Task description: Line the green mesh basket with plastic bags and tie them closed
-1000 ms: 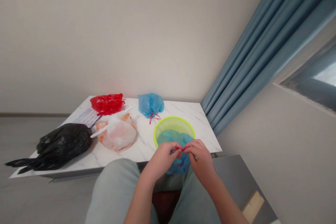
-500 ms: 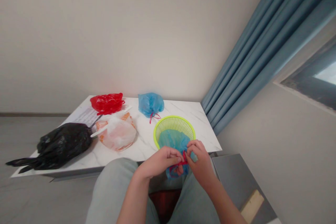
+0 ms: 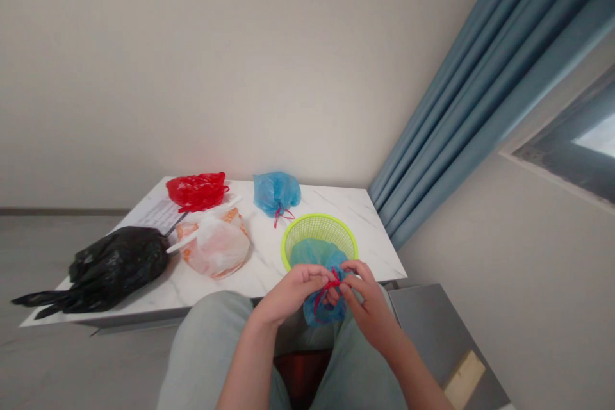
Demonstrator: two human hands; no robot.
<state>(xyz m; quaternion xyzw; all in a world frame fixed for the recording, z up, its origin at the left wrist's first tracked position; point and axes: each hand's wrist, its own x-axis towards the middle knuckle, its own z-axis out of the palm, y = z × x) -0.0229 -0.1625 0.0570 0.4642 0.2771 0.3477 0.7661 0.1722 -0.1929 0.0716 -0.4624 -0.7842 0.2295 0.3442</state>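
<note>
My left hand [image 3: 293, 291] and my right hand [image 3: 368, 298] meet over a blue plastic bag [image 3: 321, 256] at the near edge of the marble table [image 3: 369, 230]. Both hands pinch the bag's red drawstring [image 3: 325, 289], which loops between my fingers. The bag lies partly inside a lime green mesh basket [image 3: 319, 229] and hangs over its near rim toward my lap. Part of the bag's neck is hidden behind my fingers.
On the table lie a second tied blue bag [image 3: 276, 191], a red bag [image 3: 196, 190], a white-and-orange bag [image 3: 214, 246] and a black bag [image 3: 115, 268]. A blue curtain [image 3: 480, 90] hangs at the right. A grey surface [image 3: 432, 327] stands beside my right knee.
My hands came closer together and dropped slightly toward me. The red drawstring, stretched short between them before, now forms a loop hanging under my fingers.
</note>
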